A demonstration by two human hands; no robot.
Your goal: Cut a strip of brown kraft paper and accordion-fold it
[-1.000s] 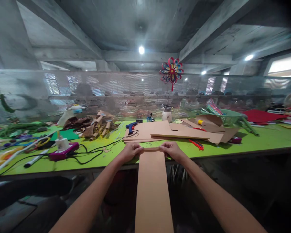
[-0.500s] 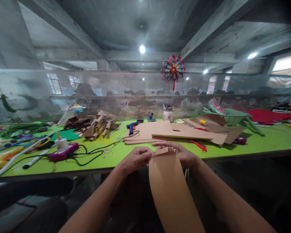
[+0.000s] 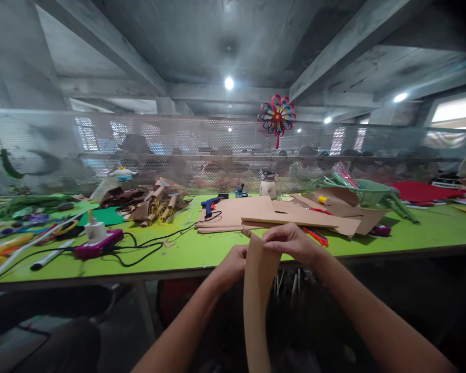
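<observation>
Off the near edge of the bench [image 3: 202,252], paper strip [image 3: 255,295] hangs from right hand [image 3: 295,243], grip pinched at top; left hand [image 3: 233,267] opposite, fingertips hidden, grip unreadable. Flanking hands probably steady the limp end. Bench green, cluttered; glue gun [image 3: 208,206] on brown sheets [image 3: 236,211]; perforated screen [image 3: 202,132] behind, concrete ceiling [image 3: 202,46].

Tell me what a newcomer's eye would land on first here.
Probably the red looped flower, high right of centre against the top of the perforated screen. Next, likely the long brown strip at front centre, its upper end pinched by the right hand, with the left hand at its left edge. On the lime-green table behind, the blue glue gun stands out beside brown sheets.
</observation>
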